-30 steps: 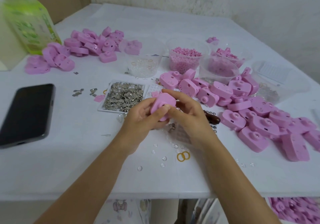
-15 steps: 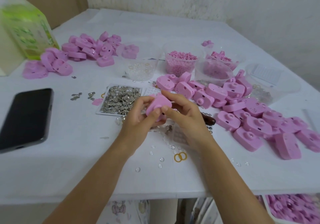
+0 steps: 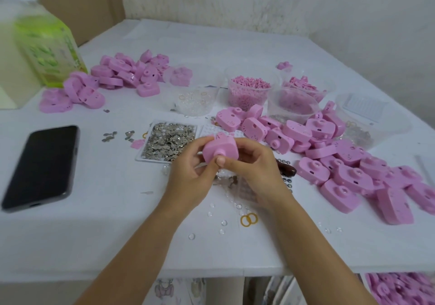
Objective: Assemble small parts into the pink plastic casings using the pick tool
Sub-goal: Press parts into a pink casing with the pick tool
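Note:
Both hands hold one pink casing point(image 3: 217, 149) above the middle of the white table point(image 3: 94, 222). My left hand point(image 3: 190, 175) grips its left side with thumb and fingers. My right hand point(image 3: 254, 165) grips the right side, its thumb pressed on the round boss at the front. The brown handle of the pick tool point(image 3: 287, 169) lies on the table just behind my right hand. A tray of small silver metal parts point(image 3: 168, 139) sits just beyond my left hand. Many pink casings point(image 3: 341, 163) are heaped to the right.
A black phone point(image 3: 42, 165) lies at the left. A second heap of pink casings point(image 3: 122, 76) and a green bottle point(image 3: 47, 52) stand back left. Clear tubs point(image 3: 249, 92) of pink bits stand at the back. Yellow rings point(image 3: 249, 219) and clear beads lie near the front edge.
The casing has been turned in both hands, its round boss now facing me under the right thumb. The camera view has tilted down slightly.

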